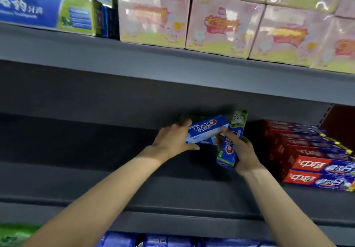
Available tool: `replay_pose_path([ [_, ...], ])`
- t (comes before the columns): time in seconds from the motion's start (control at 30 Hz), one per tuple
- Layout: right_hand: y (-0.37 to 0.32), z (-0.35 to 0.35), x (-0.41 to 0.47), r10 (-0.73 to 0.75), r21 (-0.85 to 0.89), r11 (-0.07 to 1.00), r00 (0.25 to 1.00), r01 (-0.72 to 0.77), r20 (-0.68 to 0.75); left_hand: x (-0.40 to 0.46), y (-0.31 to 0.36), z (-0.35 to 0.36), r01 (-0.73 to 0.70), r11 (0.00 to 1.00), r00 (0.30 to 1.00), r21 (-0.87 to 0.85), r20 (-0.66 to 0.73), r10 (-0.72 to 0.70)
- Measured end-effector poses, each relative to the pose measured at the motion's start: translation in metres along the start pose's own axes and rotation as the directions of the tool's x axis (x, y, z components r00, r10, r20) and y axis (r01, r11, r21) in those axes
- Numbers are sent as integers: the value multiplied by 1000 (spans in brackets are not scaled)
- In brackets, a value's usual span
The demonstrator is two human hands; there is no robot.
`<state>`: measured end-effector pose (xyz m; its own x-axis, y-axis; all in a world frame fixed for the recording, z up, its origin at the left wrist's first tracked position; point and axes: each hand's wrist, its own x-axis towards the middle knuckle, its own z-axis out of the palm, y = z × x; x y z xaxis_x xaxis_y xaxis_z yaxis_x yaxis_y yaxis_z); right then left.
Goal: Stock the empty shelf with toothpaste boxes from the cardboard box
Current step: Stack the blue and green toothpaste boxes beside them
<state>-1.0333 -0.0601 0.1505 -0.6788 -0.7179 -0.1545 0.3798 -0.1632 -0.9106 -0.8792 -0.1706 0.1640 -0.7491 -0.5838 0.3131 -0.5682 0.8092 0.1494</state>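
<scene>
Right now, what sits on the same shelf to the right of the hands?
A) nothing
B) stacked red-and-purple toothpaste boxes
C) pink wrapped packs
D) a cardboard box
B: the stacked red-and-purple toothpaste boxes lie on the dark grey shelf right of the right hand, which grips a blue-and-green toothpaste box.

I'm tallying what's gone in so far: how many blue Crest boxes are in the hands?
2: one Crest box lies crosswise in the left hand; the other Crest box points into the shelf in the right hand. More may hide behind.
</scene>
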Motion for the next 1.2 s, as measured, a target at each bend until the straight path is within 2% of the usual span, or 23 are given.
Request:
replay_pose_path([
  [0.1, -3, 0, 11, 4, 0, 1000, 998, -4, -59, 7, 10, 3, 17, 997, 998, -81, 59, -12],
  [0.2, -4, -2, 16, 12, -46, 999, 998, -15, -70, 13, 16, 10, 118, 933, 988, -339, 136, -75],
  [0.23, -4, -2, 16, 17, -88, 996, 998, -22, -60, 13, 19, 12, 176, 863, 982, -474, 146, -119],
  [0.3, -3, 1, 11, 22, -167, 986, 1000, -24, -13, 16, 25, 15, 298, 643, 952, -706, 173, -252],
  [0.4, -4, 4, 2, -11, -326, 945, 997, 36, 80, 20, 30, 18, 402, 356, 883, -844, 254, -395],
  [0.47, -8, 3, 1, -79, -522, 842, 987, 139, 137, 21, 29, 18, 407, 204, 862, -890, 301, -406],
  [0.57, -14, 3, 1, -154, -745, 609, 962, 271, 225, 20, 29, 20, 395, 19, 843, -919, 354, -406],
  [0.67, -19, 6, -1, -190, -856, 412, 948, 313, 255, 20, 34, 26, 398, -146, 818, -905, 423, -389],
  [0.73, -24, 7, -1, -195, -891, 305, 937, 337, 288, 24, 31, 32, 373, -218, 788, -902, 432, -437],
  [0.77, -27, 6, 1, -188, -910, 241, 936, 337, 297, 25, 27, 33, 355, -204, 762, -913, 408, -502],
  [0.8, -29, 4, 5, -180, -929, 172, 937, 329, 299, 26, 21, 34, 347, -123, 733, -930, 351, -582],
  [0.87, -35, -3, 10, -166, -953, 21, 941, 301, 294, 24, 6, 32, 373, 185, 716, -909, 155, -681],
  [0.93, -40, -10, 17, -162, -953, -147, 944, 265, 287, 18, -4, 30, 387, 416, 773, -823, 44, -632],
  [1.0, -42, -14, 22, -147, -937, -252, 947, 242, 284, 15, -7, 30, 394, 538, 852, -746, 76, -518],
  [1.1, -39, -15, 28, -150, -932, -258, 942, 255, 299, 15, -3, 35, 400, 629, 894, -666, 132, -428],
  [1.2, -30, -11, 30, -218, -922, -176, 900, 344, 378, 16, 2, 36, 373, 667, 902, -645, 82, -424],
])
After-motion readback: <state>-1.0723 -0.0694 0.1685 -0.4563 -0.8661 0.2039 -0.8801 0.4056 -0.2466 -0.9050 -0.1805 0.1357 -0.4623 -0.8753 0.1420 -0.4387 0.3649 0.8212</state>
